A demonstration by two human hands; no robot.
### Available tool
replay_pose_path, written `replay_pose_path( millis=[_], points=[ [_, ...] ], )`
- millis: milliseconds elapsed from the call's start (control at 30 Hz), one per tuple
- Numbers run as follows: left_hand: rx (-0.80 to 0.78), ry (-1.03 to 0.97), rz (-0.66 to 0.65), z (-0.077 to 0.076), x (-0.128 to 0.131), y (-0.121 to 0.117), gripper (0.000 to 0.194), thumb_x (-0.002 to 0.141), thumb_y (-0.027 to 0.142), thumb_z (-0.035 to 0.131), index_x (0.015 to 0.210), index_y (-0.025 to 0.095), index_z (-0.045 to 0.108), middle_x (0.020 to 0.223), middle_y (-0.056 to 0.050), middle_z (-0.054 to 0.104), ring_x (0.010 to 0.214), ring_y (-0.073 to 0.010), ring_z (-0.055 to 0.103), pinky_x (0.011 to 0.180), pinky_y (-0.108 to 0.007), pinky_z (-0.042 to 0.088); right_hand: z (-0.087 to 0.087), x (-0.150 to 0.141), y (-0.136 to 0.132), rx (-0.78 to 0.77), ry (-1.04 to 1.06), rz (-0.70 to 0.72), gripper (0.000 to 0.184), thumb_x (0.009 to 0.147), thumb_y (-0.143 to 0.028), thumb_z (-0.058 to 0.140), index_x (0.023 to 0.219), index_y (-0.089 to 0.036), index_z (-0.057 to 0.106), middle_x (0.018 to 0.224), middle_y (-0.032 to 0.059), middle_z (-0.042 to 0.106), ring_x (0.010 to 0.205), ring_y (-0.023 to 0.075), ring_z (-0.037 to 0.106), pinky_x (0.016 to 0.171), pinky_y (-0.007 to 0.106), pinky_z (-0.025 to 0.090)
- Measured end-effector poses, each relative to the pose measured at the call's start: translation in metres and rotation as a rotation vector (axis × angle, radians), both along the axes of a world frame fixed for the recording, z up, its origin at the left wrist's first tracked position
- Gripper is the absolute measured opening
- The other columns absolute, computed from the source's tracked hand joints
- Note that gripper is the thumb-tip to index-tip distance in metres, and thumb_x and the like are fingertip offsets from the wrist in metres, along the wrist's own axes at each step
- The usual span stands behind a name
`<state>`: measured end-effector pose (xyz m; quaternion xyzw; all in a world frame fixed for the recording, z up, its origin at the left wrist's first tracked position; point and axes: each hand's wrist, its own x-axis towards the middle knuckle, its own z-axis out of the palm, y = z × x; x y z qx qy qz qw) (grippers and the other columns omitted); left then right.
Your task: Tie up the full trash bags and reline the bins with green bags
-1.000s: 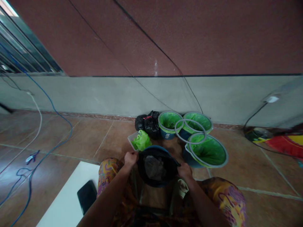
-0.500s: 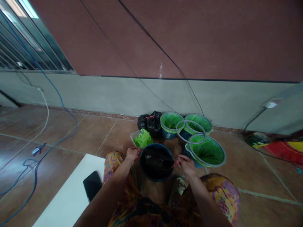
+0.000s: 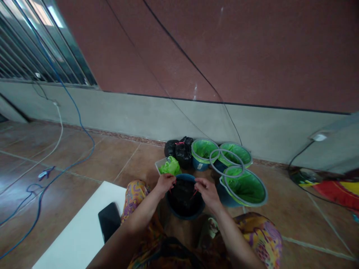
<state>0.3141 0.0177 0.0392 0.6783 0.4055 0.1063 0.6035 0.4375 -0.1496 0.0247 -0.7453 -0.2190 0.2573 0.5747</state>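
Note:
Between my feet stands a round blue trash bin (image 3: 185,217) with a black garbage bag (image 3: 183,194) inside it. My left hand (image 3: 166,184) is closed in a pinch on a red drawstring at the bag's left side. On the other side, my right hand (image 3: 207,190) pinches another red drawstring (image 3: 194,193). Both hands are above the bin's rim. The bag's mouth looks gathered, and its contents are hidden. Just beyond my left hand, bright green plastic bags (image 3: 171,166) lie in a clear tray (image 3: 158,164).
Tied black garbage bags (image 3: 183,152) sit against the wall. Beside them stand three bins with green liners (image 3: 245,186), a loose grey ring (image 3: 226,175) lying across them. At left are a white board (image 3: 73,228) with a black phone (image 3: 109,221) and a blue cable (image 3: 91,145).
My hands have come closer together over the bin, pulling the red drawstrings inward and upward. The black bag's mouth has drawn in from the rim. The view has shifted slightly.

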Motion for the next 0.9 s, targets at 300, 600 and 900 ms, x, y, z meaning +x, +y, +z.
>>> replay_pose_path(
  millis=[300, 600, 900],
  points=[
    [-0.106, -0.056, -0.082, 0.011, 0.011, -0.029, 0.011, 0.077, 0.015, 0.053, 0.078, 0.016, 0.064, 0.061, 0.003, 0.055, 0.052, -0.0076, 0.050, 0.051, -0.020, 0.040, 0.036, -0.025, 0.032, 0.113, -0.094, 0.131, 0.022, 0.074, -0.030, 0.058, 0.089, -0.020, 0.071, 0.084, 0.0039, 0.074, 0.081, 0.0194, 0.068, 0.081, 0.035, 0.052],
    [0.133, 0.050, -0.177, 0.017, 0.010, -0.024, 0.020, 0.078, 0.010, 0.048, 0.082, 0.016, 0.067, 0.061, 0.001, 0.059, 0.056, -0.0112, 0.055, 0.055, -0.022, 0.043, 0.042, -0.021, 0.029, 0.110, -0.091, 0.087, 0.025, 0.075, -0.034, 0.059, 0.092, -0.020, 0.071, 0.082, 0.0039, 0.073, 0.078, 0.0189, 0.066, 0.075, 0.032, 0.052],
    [0.406, -0.040, -0.316, 0.067, 0.011, -0.039, 0.031, 0.083, 0.010, 0.045, 0.100, 0.018, 0.070, 0.094, -0.003, 0.073, 0.089, -0.0153, 0.067, 0.084, -0.025, 0.051, 0.000, -0.034, 0.034, 0.064, -0.058, 0.255, 0.043, 0.065, -0.027, 0.067, 0.107, -0.021, 0.062, 0.077, -0.0009, 0.069, 0.067, 0.0175, 0.063, 0.064, 0.030, 0.050]
  ],
)
